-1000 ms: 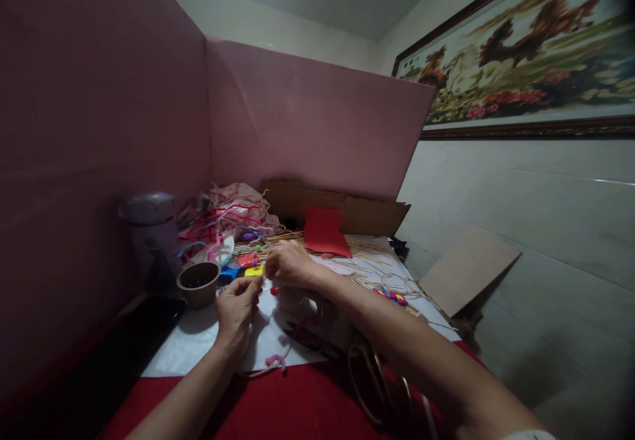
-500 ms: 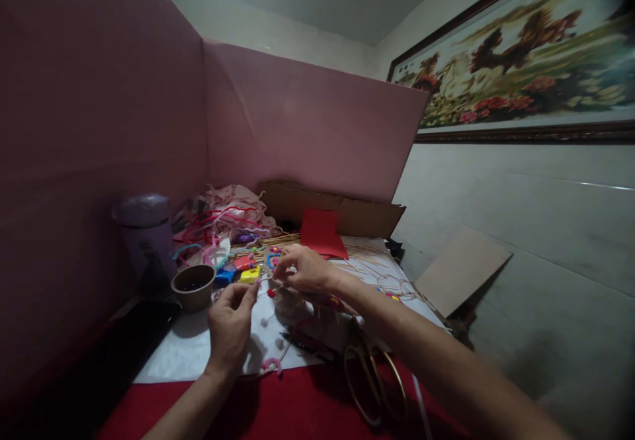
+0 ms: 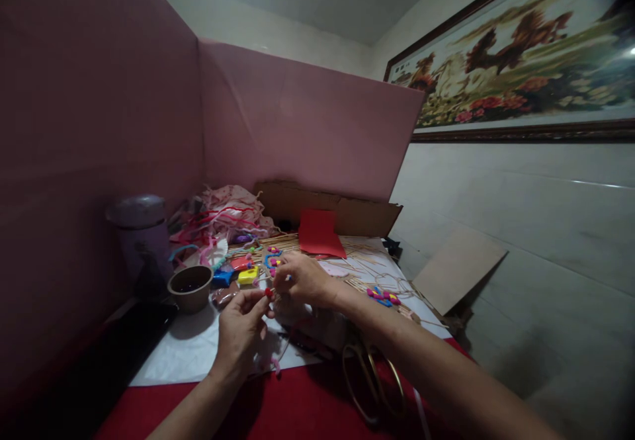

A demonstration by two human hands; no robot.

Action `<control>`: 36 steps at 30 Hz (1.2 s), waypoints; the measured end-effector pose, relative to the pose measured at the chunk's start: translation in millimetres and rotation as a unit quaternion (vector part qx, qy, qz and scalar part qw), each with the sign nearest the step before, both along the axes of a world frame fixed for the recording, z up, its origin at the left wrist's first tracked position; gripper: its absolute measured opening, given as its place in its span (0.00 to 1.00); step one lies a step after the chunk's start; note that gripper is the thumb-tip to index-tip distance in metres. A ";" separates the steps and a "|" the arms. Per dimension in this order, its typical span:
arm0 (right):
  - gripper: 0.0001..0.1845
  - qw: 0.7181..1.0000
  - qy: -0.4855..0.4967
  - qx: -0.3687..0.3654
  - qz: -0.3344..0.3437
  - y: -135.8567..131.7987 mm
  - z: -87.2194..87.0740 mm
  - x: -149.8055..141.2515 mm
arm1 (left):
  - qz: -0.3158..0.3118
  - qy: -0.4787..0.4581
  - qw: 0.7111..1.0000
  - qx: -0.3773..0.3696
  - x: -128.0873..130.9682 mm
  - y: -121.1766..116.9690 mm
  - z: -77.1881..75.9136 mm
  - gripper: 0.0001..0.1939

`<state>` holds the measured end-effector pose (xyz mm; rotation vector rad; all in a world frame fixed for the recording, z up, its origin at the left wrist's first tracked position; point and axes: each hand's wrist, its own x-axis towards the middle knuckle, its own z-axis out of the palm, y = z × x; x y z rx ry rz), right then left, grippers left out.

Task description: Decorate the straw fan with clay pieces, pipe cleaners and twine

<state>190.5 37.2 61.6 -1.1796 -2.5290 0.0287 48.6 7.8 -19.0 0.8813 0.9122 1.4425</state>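
My left hand (image 3: 241,331) and my right hand (image 3: 303,279) meet above a white sheet (image 3: 188,354) on the red table. Both pinch a thin stick that carries a small red bead (image 3: 268,291) between the fingertips. The left thumb and forefinger close just left of the bead, while the right fingers curl over it from the right. A pink fuzzy bit (image 3: 274,362) lies on the sheet under my left wrist.
A brown bowl (image 3: 189,287) and a purple flask (image 3: 139,235) stand at the left. Coloured blocks (image 3: 247,274), pipe cleaners (image 3: 223,218), thin sticks and red paper (image 3: 320,233) lie behind the hands. Gold-handled scissors (image 3: 370,377) rest near my right forearm. Pink boards wall the left and back.
The hands have drawn closer together around the red bead, and the right hand has dropped slightly toward me. The view has shifted a little to the right.
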 end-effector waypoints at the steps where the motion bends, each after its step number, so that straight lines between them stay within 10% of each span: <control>1: 0.10 1.000 0.001 -0.001 -0.003 0.1 -0.6 0.2 | 0.000 -0.006 1.000 0.000 0.2 0.1 0.9 0.21; 36: 0.10 0.999 -0.001 0.034 -0.038 4.3 -7.7 -5.5 | 0.052 0.055 0.995 0.070 -4.0 5.0 6.4 0.14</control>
